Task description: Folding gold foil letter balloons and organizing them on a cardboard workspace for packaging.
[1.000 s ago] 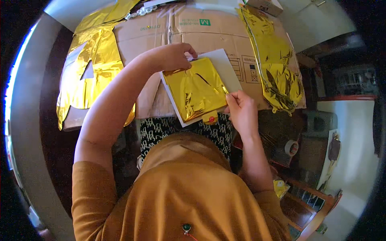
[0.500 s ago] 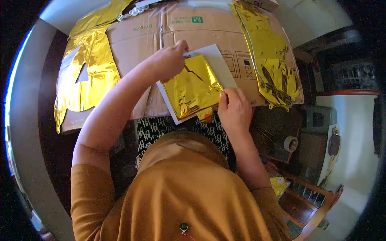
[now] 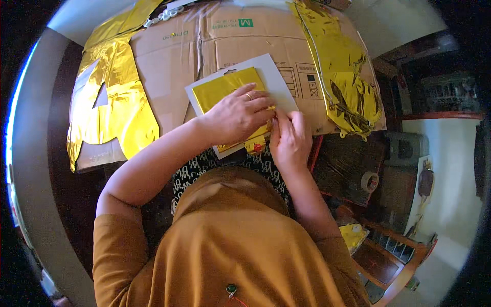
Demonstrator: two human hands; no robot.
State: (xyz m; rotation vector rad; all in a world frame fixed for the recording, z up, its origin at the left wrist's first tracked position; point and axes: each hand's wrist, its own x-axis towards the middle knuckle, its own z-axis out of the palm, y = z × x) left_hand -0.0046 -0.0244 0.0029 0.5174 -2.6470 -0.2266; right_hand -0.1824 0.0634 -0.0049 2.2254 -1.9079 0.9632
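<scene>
A folded gold foil sheet (image 3: 220, 91) lies on a tilted white card (image 3: 279, 77), above a cardboard surface in front of me. My left hand (image 3: 238, 115) rests flat across the foil's lower middle, fingers stretched toward the right, a ring on one of them. At the foil's right edge, my right hand (image 3: 290, 140) has its fingers bent in a pinch, close to the left fingertips. The foil edge under those fingers is mostly hidden. Below the packet a small gold tab with a red spot (image 3: 258, 148) pokes out beside my right hand.
Flattened cardboard (image 3: 163, 61) covers the work surface. Gold foil pieces lie at its left (image 3: 120, 77) and right (image 3: 348, 82). White plastic bits (image 3: 163, 18) sit at the far edge. A tape roll (image 3: 369, 181) and a wooden chair (image 3: 383, 263) are at the right.
My left hand has come from the card's upper left edge down and right onto the foil, its fingers now extended. The foil looks flatter on top. My right hand has shifted slightly left.
</scene>
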